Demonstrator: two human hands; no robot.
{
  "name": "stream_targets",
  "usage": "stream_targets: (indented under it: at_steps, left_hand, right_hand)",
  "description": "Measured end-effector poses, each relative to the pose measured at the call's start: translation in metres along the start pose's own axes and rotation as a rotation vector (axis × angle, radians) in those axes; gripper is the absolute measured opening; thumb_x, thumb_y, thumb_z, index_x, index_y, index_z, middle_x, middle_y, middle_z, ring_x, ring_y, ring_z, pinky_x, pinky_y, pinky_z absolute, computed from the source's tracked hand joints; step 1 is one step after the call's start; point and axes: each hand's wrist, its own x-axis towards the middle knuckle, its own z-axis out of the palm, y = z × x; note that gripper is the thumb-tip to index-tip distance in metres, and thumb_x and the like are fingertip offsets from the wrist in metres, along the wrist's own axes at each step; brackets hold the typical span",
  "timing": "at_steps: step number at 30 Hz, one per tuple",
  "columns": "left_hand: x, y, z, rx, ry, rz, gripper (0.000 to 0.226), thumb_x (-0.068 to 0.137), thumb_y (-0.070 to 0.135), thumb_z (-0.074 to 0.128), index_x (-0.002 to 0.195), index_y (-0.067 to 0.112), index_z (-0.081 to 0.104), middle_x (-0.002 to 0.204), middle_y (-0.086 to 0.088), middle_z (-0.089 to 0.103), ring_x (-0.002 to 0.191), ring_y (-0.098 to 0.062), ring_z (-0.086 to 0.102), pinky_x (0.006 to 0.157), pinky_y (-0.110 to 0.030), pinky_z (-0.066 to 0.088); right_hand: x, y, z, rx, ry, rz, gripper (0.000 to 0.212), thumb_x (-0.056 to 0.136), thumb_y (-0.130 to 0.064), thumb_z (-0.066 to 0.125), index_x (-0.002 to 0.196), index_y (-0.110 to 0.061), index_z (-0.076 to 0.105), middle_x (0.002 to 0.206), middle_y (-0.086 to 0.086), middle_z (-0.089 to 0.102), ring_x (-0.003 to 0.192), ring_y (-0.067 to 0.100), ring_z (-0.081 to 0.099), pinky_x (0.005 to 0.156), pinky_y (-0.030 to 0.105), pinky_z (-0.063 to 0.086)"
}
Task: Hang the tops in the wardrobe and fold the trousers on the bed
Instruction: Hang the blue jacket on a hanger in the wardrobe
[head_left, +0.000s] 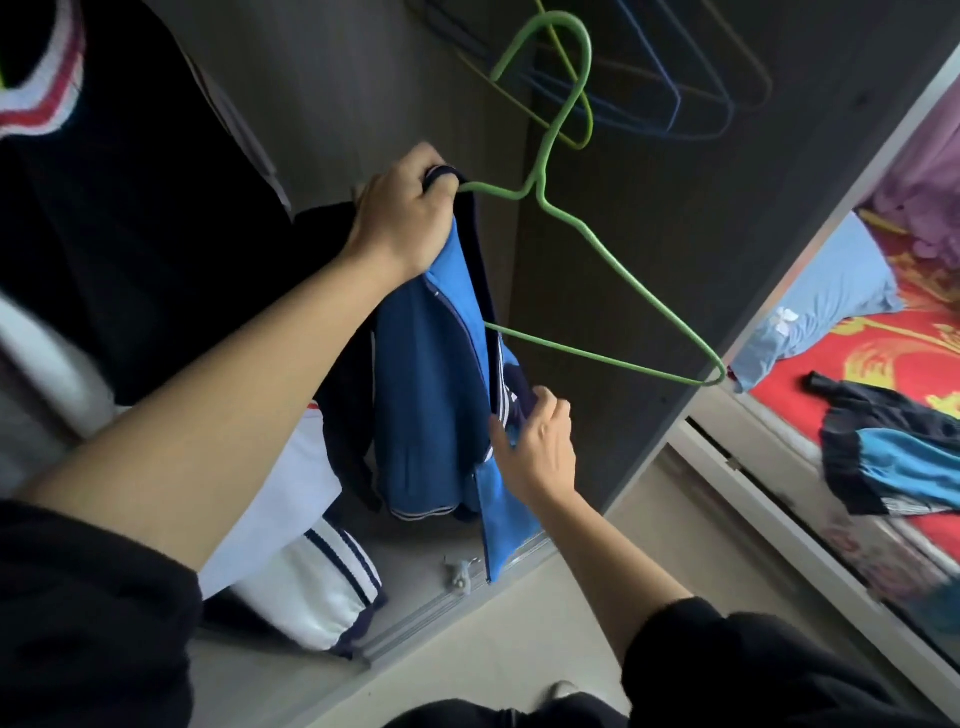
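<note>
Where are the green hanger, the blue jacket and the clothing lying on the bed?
green hanger (539, 179): head view, its twisted neck.
blue jacket (421, 389): head view, front blue panel.
clothing on the bed (909, 462): head view, its blue part.

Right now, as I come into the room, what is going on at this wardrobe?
A person is fitting a blue and dark jacket onto a green wire hanger at the open wardrobe. The left hand grips the collar together with one hanger shoulder; the right hand holds the jacket front lower down. The other hanger shoulder sticks out bare. Another dark and blue garment lies on the bed.
</note>
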Motion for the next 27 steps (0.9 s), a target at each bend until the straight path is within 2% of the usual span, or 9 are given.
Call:
stream_targets:
  at_steps: [2,4,7,9,11,15,18,22,27]
  left_hand:
    - [0.0,0.007,-0.004,-0.033,0.015,0.024,0.013,0.087,0.027,0.042,0.079,0.021,0.05,0.064,0.012,0.051,0.078,-0.02,0.052,0.087,-0.038,0.042]
    - [-0.001,0.01,-0.008,-0.058,0.032,0.04,0.015,0.084,0.03,0.041,0.079,0.02,0.051,0.067,0.01,0.054,0.082,-0.024,0.056,0.087,-0.039,0.044]
    - [-0.003,0.01,-0.009,-0.117,0.023,0.007,0.019,0.082,0.031,0.04,0.081,0.018,0.054,0.073,0.01,0.056,0.092,-0.029,0.059,0.093,-0.044,0.046]
    - [-0.006,0.014,-0.005,-0.144,0.018,-0.016,0.02,0.082,0.032,0.04,0.082,0.017,0.055,0.071,0.011,0.055,0.091,-0.027,0.059,0.092,-0.044,0.047]
    - [-0.012,0.021,0.001,-0.147,0.028,-0.023,0.023,0.082,0.033,0.041,0.083,0.016,0.056,0.07,0.012,0.055,0.086,-0.022,0.058,0.087,-0.042,0.048]
    - [-0.018,0.029,0.005,-0.146,0.048,-0.018,0.022,0.083,0.034,0.041,0.082,0.017,0.055,0.069,0.012,0.054,0.079,-0.017,0.055,0.08,-0.037,0.045]
    - [-0.018,0.012,-0.007,-0.057,0.112,0.012,0.026,0.084,0.033,0.041,0.088,0.015,0.059,0.078,0.008,0.061,0.089,-0.025,0.059,0.085,-0.038,0.044]
    - [-0.021,-0.039,-0.024,0.167,0.095,-0.051,0.036,0.085,0.033,0.037,0.1,0.011,0.061,0.105,-0.015,0.068,0.104,-0.035,0.059,0.094,-0.038,0.038]
    - [-0.034,-0.08,-0.014,0.425,-0.02,-0.01,0.042,0.082,0.038,0.03,0.098,0.016,0.061,0.097,-0.02,0.069,0.102,-0.042,0.06,0.094,-0.043,0.034]
  right_hand:
    - [0.004,0.012,0.007,-0.106,-0.177,0.153,0.051,0.094,-0.05,0.056,0.126,-0.012,0.048,0.118,0.012,0.051,0.112,0.034,0.053,0.086,0.043,0.048]
    - [0.014,0.019,0.002,-0.155,-0.27,0.117,0.037,0.099,-0.043,0.048,0.117,-0.012,0.055,0.115,0.014,0.056,0.109,0.038,0.058,0.083,0.041,0.048]
    - [0.017,0.015,-0.006,-0.035,-0.178,0.088,0.048,0.093,-0.049,0.055,0.123,-0.013,0.049,0.115,0.011,0.052,0.104,0.037,0.059,0.082,0.042,0.048]
    - [0.011,0.004,-0.007,0.046,-0.139,0.133,0.06,0.08,-0.066,0.062,0.111,-0.017,0.046,0.107,0.003,0.05,0.099,0.031,0.058,0.082,0.04,0.048]
    - [0.004,-0.005,0.0,0.043,-0.21,0.137,0.062,0.073,-0.072,0.062,0.101,-0.02,0.043,0.102,0.0,0.052,0.096,0.025,0.055,0.083,0.038,0.047]
    - [0.01,0.004,0.006,-0.098,-0.301,0.103,0.03,0.095,-0.034,0.048,0.104,-0.008,0.059,0.109,0.017,0.065,0.104,0.037,0.061,0.082,0.039,0.046]
    - [0.021,0.025,-0.014,-0.01,-0.216,0.253,0.029,0.099,-0.028,0.038,0.105,-0.008,0.058,0.109,0.023,0.066,0.102,0.042,0.062,0.08,0.04,0.048]
    - [0.05,0.052,-0.066,0.219,-0.027,0.426,0.028,0.103,-0.031,0.034,0.104,-0.009,0.049,0.115,0.023,0.063,0.101,0.038,0.059,0.078,0.035,0.038]
    - [0.083,0.035,-0.138,0.294,0.126,0.188,0.028,0.105,-0.039,0.035,0.1,-0.016,0.05,0.086,-0.009,0.052,0.089,0.022,0.054,0.075,0.032,0.034]
